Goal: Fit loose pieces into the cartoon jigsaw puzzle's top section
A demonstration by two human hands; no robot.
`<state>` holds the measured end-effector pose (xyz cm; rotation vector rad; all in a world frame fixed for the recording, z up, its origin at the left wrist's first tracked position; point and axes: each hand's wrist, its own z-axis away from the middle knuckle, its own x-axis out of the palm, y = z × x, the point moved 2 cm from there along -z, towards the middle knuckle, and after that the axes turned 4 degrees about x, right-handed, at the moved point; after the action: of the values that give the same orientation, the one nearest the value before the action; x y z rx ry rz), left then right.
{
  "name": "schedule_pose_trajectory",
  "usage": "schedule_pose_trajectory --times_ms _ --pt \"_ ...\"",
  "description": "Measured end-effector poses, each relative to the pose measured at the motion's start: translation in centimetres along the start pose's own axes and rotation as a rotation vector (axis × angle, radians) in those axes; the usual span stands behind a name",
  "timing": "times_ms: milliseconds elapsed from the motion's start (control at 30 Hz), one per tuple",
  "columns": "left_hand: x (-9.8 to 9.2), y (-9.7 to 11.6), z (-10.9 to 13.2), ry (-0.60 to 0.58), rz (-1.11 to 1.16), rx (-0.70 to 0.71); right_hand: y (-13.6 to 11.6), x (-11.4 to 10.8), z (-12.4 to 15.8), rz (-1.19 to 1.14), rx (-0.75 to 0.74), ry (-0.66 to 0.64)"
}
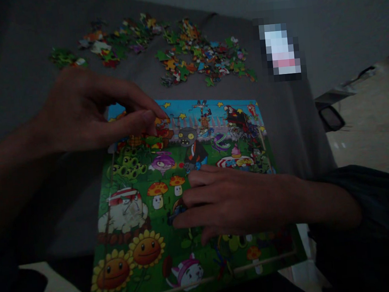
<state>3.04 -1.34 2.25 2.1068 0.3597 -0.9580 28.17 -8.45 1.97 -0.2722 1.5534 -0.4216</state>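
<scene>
The left hand (89, 112) is half-closed, thumb and forefinger pinched together at the top edge of the puzzle (141, 200) (too dim to tell whether a piece sits between them). The right hand (233, 201) lies open on the puzzle, fingers slightly curled against it. Beyond both hands, loose pieces (203, 52) lie in heaps on gray cloth (291, 124).

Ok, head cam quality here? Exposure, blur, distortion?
Head view: underexposed throughout, left hand and right hand dim but sharp enough; jigsaw puzzle colours still readable; pixelated patch masks something upper right; frame looks tilted, stretched toward its edges.
</scene>
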Motion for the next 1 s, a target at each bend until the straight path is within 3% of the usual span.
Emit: schedule_pose_trajectory --times_ms 467,667,1000 --pt "-0.01 -0.21 -0.09 -0.002 -0.017 -0.029 -0.15 -0.40 -0.19 0.013 0.030 0.020" --pt "-0.03 -0.17 0.07 0.002 0.008 -0.110 -0.24 -0.40 -0.30 0.009 0.025 0.006" --pt "0.00 -0.04 -0.39 -0.028 0.037 -0.095 -0.54 -0.27 0.06 0.004 0.012 -0.001"
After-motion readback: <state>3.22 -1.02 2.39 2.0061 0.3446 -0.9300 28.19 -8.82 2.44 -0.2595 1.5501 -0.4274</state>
